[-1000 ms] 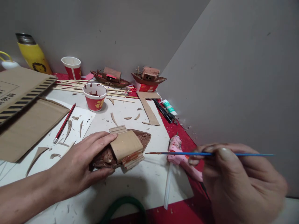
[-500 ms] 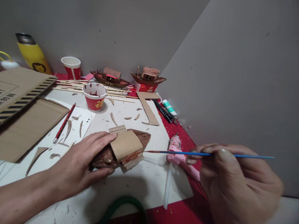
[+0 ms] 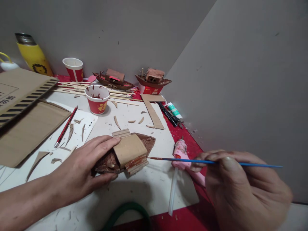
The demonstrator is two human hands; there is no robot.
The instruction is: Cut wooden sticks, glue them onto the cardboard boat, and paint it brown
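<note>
My left hand grips the rear of a small brown cardboard boat with a tan cardboard roof, holding it down on the white paper sheet. My right hand pinches a thin blue-handled paintbrush held level. The brush's brown tip sits just to the right of the boat's stacked-stick side, almost touching it. A red paper cup with brown paint inside stands farther back.
Two finished model boats sit by the grey wall. Cardboard sheets lie at left, with a yellow flask and a second cup behind. A pink glue gun, markers, a glue tube, a red pencil, sticks and scraps lie about.
My right hand has shifted slightly left and down, bringing the brush tip closer to the boat's side. My left hand and the boat have stayed still.
</note>
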